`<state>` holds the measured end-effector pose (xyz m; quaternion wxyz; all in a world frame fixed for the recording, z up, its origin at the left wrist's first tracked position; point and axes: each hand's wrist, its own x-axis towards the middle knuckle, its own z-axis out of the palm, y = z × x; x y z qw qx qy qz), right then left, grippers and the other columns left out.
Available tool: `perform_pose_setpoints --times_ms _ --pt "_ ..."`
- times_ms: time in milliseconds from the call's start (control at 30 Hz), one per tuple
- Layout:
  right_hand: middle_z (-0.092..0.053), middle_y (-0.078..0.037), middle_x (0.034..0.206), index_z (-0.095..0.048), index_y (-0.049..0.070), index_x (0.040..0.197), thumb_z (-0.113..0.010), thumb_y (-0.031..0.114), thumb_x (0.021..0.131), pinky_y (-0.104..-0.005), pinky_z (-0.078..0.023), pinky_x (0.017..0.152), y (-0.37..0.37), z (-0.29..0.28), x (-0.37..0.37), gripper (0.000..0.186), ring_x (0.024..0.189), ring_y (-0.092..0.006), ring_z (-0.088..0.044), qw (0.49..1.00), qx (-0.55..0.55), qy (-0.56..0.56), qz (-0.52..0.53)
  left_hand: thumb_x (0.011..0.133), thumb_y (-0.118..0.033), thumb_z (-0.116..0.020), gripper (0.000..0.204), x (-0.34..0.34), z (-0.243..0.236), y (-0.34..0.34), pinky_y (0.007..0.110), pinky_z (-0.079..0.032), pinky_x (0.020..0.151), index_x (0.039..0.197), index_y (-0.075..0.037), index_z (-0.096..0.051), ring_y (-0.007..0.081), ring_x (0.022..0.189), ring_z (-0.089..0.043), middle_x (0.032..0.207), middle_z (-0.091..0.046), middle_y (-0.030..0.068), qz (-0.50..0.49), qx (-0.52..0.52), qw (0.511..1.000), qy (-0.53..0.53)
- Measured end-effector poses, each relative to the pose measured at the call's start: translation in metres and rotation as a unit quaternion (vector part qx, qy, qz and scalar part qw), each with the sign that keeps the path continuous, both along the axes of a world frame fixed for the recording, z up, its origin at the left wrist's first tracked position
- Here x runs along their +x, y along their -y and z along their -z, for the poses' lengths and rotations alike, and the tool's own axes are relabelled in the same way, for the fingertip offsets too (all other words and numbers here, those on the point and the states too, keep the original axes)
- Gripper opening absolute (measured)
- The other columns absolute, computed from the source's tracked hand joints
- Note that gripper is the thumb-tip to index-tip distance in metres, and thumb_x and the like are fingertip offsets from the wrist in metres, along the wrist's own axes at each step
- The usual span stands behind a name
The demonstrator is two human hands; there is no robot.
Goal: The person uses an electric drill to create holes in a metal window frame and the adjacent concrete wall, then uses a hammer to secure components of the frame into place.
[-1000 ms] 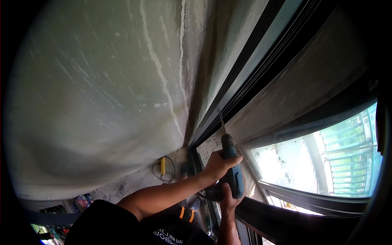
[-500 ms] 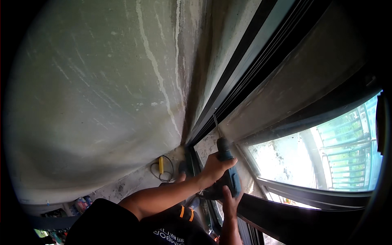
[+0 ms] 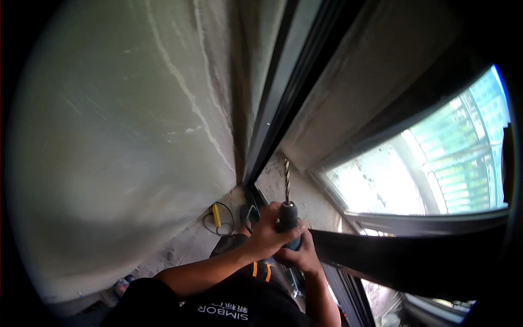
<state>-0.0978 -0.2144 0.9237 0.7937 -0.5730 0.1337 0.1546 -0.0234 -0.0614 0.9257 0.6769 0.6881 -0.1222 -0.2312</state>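
My left hand (image 3: 268, 234) is wrapped round the front of a dark teal power drill (image 3: 288, 213), just behind its chuck. Lower down, my right hand (image 3: 304, 255) grips the rear of the drill; the handle and trigger are hidden by my hands and arms. A long spiral drill bit (image 3: 287, 182) points up and away from me, its tip apart from the black metal door or window frame (image 3: 265, 122), which rises slightly to its left. The drill stands close in front of my body.
A stained grey-green wall (image 3: 114, 141) fills the left side. On the floor by its foot lies a yellow oblong thing (image 3: 216, 215) beside a looped dark cord (image 3: 205, 223). At right, a dark horizontal rail (image 3: 392, 245) runs below a bright window (image 3: 425, 163).
The drill has come back from the frame toward me and tilted more upright; its bit tip, earlier at the frame, is now free. My view has turned, and both hands still hold the drill.
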Motion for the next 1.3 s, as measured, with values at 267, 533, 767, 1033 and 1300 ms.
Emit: perform_pose_setpoints --times_ms 267,533,767,1033,1300 --pt "-0.066 -0.015 0.137 -0.057 -0.004 0.145 -0.091 0.021 0.077 -0.0356 -0.048 0.111 -0.042 0.009 -0.026 0.080 0.125 -0.0228 -0.063 0.987 -0.116 0.112 -0.021 0.110 -0.011 -0.066 0.027 -0.009 -0.029 -0.004 0.025 -0.052 0.063 0.085 -0.001 -0.063 0.0075 0.062 -0.065 0.067 -0.067 0.0013 -0.073 -0.110 0.990 -0.057" --pt "-0.068 -0.019 0.121 -0.060 -0.001 0.131 -0.090 0.023 0.071 -0.0433 -0.050 0.103 -0.068 0.016 -0.041 0.072 0.111 -0.0398 -0.063 0.965 -0.199 0.162 0.046 0.111 -0.012 -0.065 0.030 -0.029 -0.029 -0.016 0.025 -0.050 0.059 0.084 -0.003 -0.057 0.0078 0.057 -0.062 0.063 -0.065 0.0023 -0.086 -0.075 0.993 -0.006" --pt "-0.070 -0.019 0.123 -0.065 0.003 0.130 -0.086 0.021 0.076 -0.0508 -0.047 0.103 -0.081 0.004 -0.042 0.061 0.118 -0.0376 -0.067 0.980 -0.070 0.131 0.130 0.104 -0.019 -0.077 0.025 -0.044 -0.048 -0.021 0.031 -0.048 0.065 0.092 -0.005 -0.060 0.0120 0.068 -0.057 0.077 -0.064 0.0011 -0.010 0.099 0.986 0.134" --pt "-0.064 -0.015 0.103 -0.065 0.001 0.108 -0.078 0.021 0.086 -0.0449 -0.048 0.080 -0.096 0.022 -0.035 0.032 0.095 -0.0375 -0.064 0.943 -0.185 0.185 0.206 0.088 -0.059 -0.079 0.062 -0.032 -0.105 -0.021 0.052 -0.056 0.065 0.070 -0.001 -0.070 0.0464 0.067 -0.071 0.066 -0.069 0.0230 0.080 0.480 0.809 0.330" --pt "-0.067 -0.024 0.092 -0.066 -0.003 0.092 -0.080 0.020 0.081 -0.0515 -0.052 0.075 -0.092 -0.012 -0.041 0.029 0.087 -0.0451 -0.066 0.924 -0.252 0.205 0.203 0.080 -0.059 -0.087 0.068 -0.041 -0.127 -0.010 0.051 -0.049 0.056 0.058 -0.002 -0.057 0.0445 0.056 -0.062 0.055 -0.059 0.0188 0.119 0.480 0.773 0.397"
